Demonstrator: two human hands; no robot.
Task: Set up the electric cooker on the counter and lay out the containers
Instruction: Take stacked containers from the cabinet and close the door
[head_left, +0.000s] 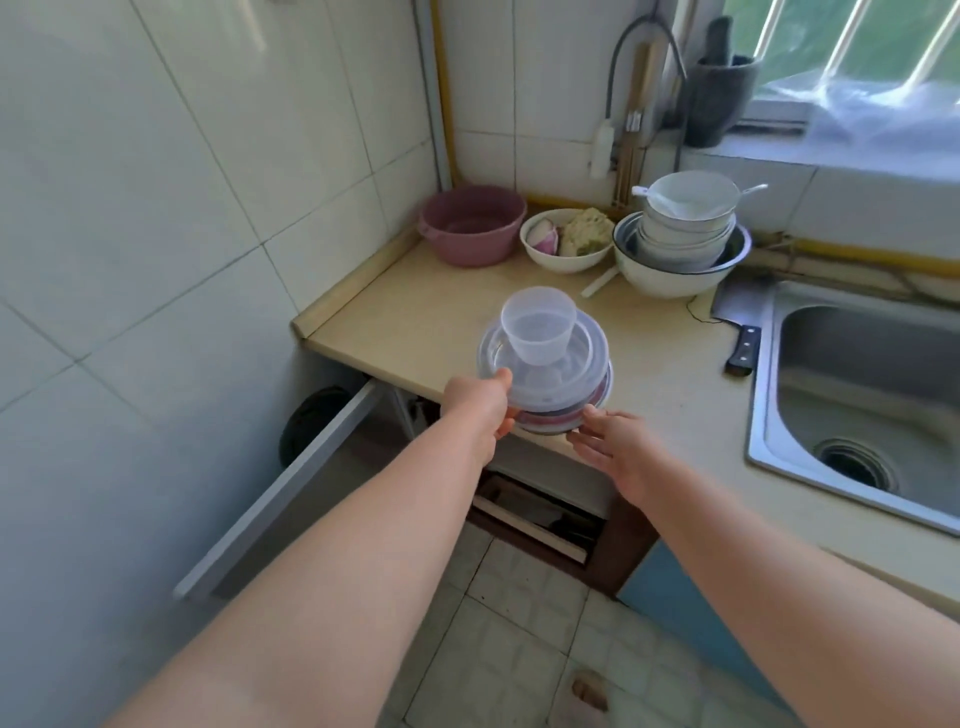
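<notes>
A stack of round containers (563, 387) with clear lids sits at the front edge of the beige counter (415, 322). On top of it stands a clear plastic cup (537, 325). My left hand (480, 410) grips the left rim of the stack, thumb on the top lid. My right hand (615, 449) is beside the stack's lower right edge with straight fingers that touch or nearly touch it. No electric cooker is in view.
At the back of the counter stand a pink basin (470, 226), a white bowl with food (566, 239) and a stack of bowls (683, 239). A cleaver (737, 332) lies by the steel sink (857, 405). A cabinet door (291, 483) hangs open below.
</notes>
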